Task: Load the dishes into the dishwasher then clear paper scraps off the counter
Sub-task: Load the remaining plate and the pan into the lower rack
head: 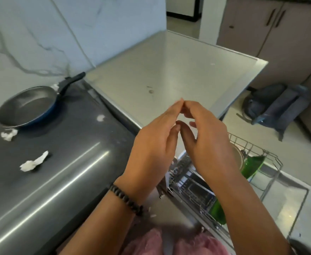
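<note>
My left hand [154,142] and my right hand [211,138] are raised together in front of me, fingertips touching, fingers relaxed and holding nothing. Below them the dishwasher rack [268,162] is pulled out, with a green plate [253,168] and a metal bowl [238,156] standing in it. A dark frying pan [28,105] sits on the dark counter [73,162] at the left. White paper scraps lie on that counter: one large scrap [33,161], another [8,135] near the pan, and a small one [100,117].
A pale steel counter [169,67] stretches ahead to the marble wall [40,34]. A grey backpack [277,105] lies on the floor at the right, before brown cabinets [279,34]. The open dishwasher door [288,197] juts out low right.
</note>
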